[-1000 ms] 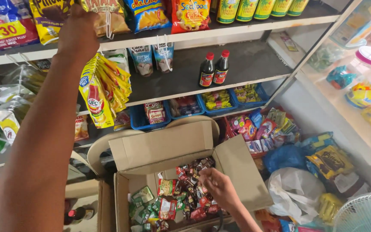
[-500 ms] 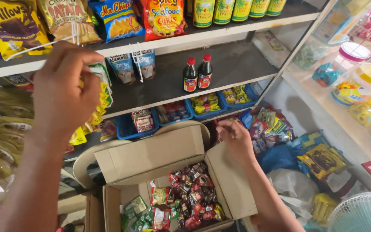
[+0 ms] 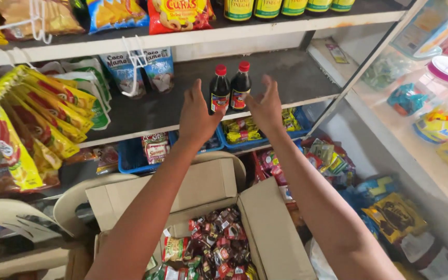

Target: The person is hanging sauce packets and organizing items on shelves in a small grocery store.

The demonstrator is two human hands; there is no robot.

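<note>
Head view, left hand [image 3: 197, 118]: raised with the palm turned inward and the fingers spread wide, holding nothing; it stands just left of the two bottles, close to them, though touch cannot be told.
Head view, right hand [image 3: 266, 108]: raised opposite the left, fingers wide and empty, just right of the same pair.
Dark bottles [image 3: 229, 89]: two dark sauce bottles with red caps, upright and side by side on the grey middle shelf [image 3: 146, 111], between the two hands.
Cardboard box [image 3: 203, 189]: below the forearms, flaps folded outward, open at the top; it holds a heap of small wrapped sachets [image 3: 219, 246], mostly red and dark, with some green and yellow ones at its left side.
Blue bins [image 3: 130, 155]: under the shelf, beneath the hands; the left one holds small red and white packets, the right one [image 3: 291, 129] yellow and green packets.
Hanging strips [image 3: 42, 111]: yellow sachet strips well to the left of the left hand.
Coconut packs [image 3: 138, 70]: blue and white pouches hung on a white hook, up and left of the left hand.
Top shelf [image 3: 193, 36]: above both hands, carrying snack bags and a row of bottles with yellow labels.
Lidded jar [image 3: 444, 72]: clear container with a purple and white lid, far right of the right hand on a white rack; its contents cannot be made out.
</note>
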